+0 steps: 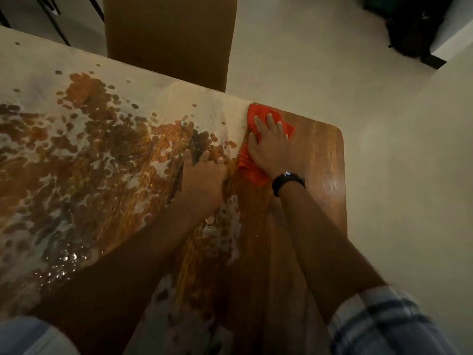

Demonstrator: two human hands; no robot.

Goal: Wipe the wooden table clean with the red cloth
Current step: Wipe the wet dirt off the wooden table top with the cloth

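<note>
The wooden table (322,160) runs from lower left to upper right, with a rounded far right corner. White foamy liquid (84,139) covers most of its left and middle part in patches. The right end shows bare, shiny wood. My right hand (271,147) lies flat on the folded red cloth (249,172) and presses it onto the table near the far edge, at the border of the foam. My left hand (204,175) rests on the wet wood just left of the cloth, fingers spread.
A brown chair back (169,34) stands behind the far edge of the table. Pale floor (384,124) lies to the right. A dark bag or object (414,24) sits at the top right. A black wristband (288,181) is on my right wrist.
</note>
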